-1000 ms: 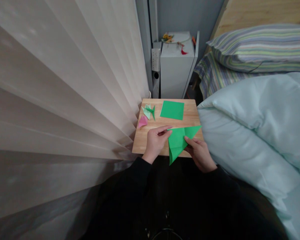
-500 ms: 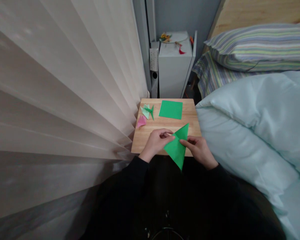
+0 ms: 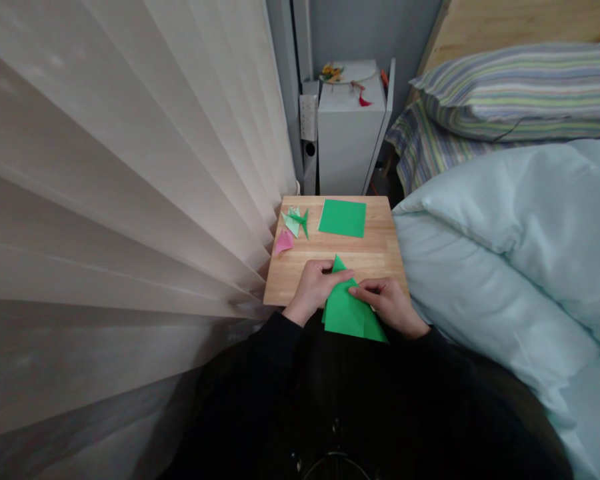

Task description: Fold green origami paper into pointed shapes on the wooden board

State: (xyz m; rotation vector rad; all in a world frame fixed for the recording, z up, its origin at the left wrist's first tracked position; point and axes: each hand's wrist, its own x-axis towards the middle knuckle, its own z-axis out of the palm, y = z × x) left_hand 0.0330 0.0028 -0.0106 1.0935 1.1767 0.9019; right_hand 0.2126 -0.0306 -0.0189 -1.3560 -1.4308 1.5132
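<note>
Between my hands is a folded sheet of green paper (image 3: 349, 312), its narrow tip pointing away from me and its wide edge towards my lap. My left hand (image 3: 316, 285) pinches it at the upper left, thumb on top and the other fingers partly hidden behind. At its right edge my right hand (image 3: 387, 301) grips the paper between thumb and fingers. The paper overhangs the near edge of a small wooden table (image 3: 300, 267). Farther back on the tabletop lies a stack of green paper (image 3: 343, 219).
At the table's back left sit a green folded paper piece (image 3: 295, 220) and a pink one (image 3: 283, 241). A pleated curtain (image 3: 180, 167) borders the left, a bed with a pale blue quilt (image 3: 480, 267) the right. Behind stands a white cabinet (image 3: 347, 147).
The green paper has turned: its tip moved left and its wide edge now faces me, with a layer showing beneath at the left. Both hands keep hold, shifted slightly.
</note>
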